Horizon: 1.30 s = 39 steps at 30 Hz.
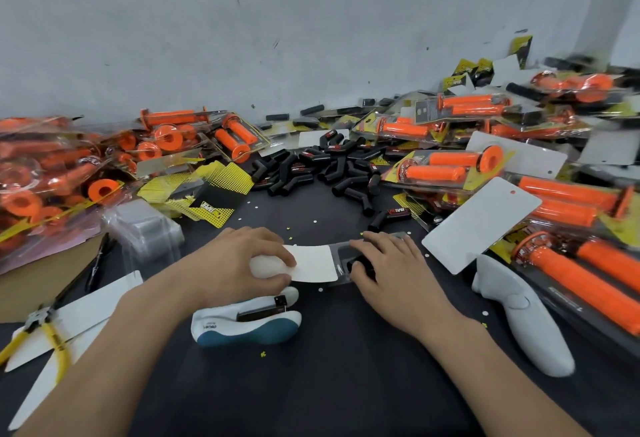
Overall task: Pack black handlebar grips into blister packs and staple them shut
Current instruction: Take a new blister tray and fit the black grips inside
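Note:
A clear blister pack point(341, 256) lies on the dark table between my hands, with a white card point(317, 263) laid over its left half. My left hand point(239, 261) pinches the card's left end between thumb and fingers. My right hand point(384, 263) rests on the pack's right half, its fingers curled round a black grip point(362, 265) in the tray. A white and blue stapler point(246, 320) lies just in front of my left hand. Several loose black grips point(322, 169) are heaped at the table's middle back.
Packed orange grips point(568, 201) are piled at the right and more orange grips point(52, 173) at the left. A white handheld tool point(519, 312) and a blank card point(481, 225) lie at the right. Yellow-handled pliers point(41, 329), empty clear blisters point(145, 232) and yellow cards point(214, 190) sit at the left.

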### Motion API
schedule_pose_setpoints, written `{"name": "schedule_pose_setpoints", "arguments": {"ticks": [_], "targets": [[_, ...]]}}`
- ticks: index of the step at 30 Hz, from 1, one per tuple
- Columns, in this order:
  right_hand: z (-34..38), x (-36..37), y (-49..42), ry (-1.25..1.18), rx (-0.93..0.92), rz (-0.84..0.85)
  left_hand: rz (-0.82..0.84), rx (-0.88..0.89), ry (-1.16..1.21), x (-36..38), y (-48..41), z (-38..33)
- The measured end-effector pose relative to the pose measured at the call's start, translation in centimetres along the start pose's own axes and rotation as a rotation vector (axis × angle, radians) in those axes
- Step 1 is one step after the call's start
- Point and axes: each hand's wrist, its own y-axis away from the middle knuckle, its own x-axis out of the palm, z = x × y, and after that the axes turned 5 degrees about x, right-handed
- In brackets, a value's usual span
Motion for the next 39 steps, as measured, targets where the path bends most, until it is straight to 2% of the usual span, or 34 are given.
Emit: {"name": "schedule_pose_setpoints", "arguments": {"ticks": [16, 20, 26, 29, 31, 33, 35, 37, 39], "targets": [[0.0, 0.1, -0.2, -0.057, 0.011, -0.018, 0.031, 0.032, -0.141, -0.9, -0.6, -0.4], [0.2, 0.2, -0.3, -0.062, 0.021, -0.028, 0.043, 0.028, -0.1, -0.2, -1.4, -0.4], [0.5, 0.0, -0.3, -0.113, 0.006, -0.03, 0.085, -0.028, 0.147, 1.5, -3.1, -0.6], [0.6, -0.4, -0.4, -0.236, 0.008, -0.019, 0.072, -0.009, 0.164, 2.3, -3.9, -1.6], [0.4, -0.8, -0.5, -0.303, 0.034, -0.069, 0.028, -0.014, 0.205, 2.1, -4.0, -1.8], [0.2, -1.1, -0.7, -0.306, 0.095, -0.172, -0.038, -0.104, 0.207, 1.2, -3.8, -1.3], [-0.1, -1.2, -0.8, -0.356, 0.208, -0.197, -0.092, -0.264, 0.142, 0.4, -3.6, -0.6], [-0.1, -1.3, -0.8, -0.467, 0.334, -0.092, -0.07, -0.39, 0.031, 0.3, -3.6, -0.4], [-0.1, -1.1, -0.7, -0.55, 0.396, 0.01, 0.003, -0.433, 0.018, 0.8, -3.9, -0.6]]}}
